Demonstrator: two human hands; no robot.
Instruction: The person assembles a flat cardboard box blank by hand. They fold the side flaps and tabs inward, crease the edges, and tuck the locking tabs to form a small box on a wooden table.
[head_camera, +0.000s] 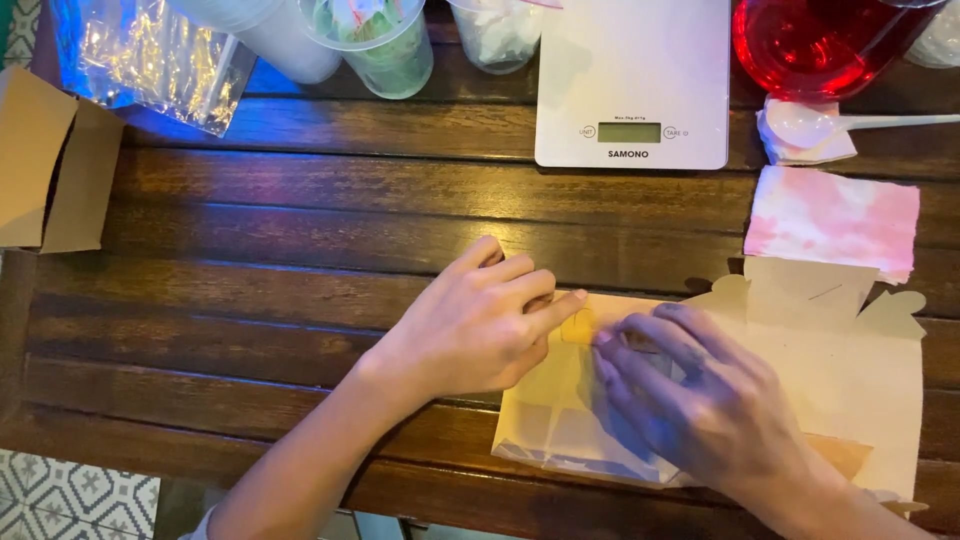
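- Dark slatted wooden table (250, 230) served as the work surface.
- Left hand (470, 325) and right hand (700, 400) pressed flat, fingers extended, gripping nothing, on a small paper bag (560, 415) at the near edge.
- Bag judged light, thin, easily creased; best taken by its edges.
- Flattened brown carton (860, 370) lay beneath, to the right.
- Beyond: pink-stained napkin (830, 220), white kitchen scale (635, 80), red-liquid container (820, 45), plastic cups (385, 45); none obstructed.

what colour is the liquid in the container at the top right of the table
Red, a clear bright red, in the container behind the white spoon. The head view shows it.
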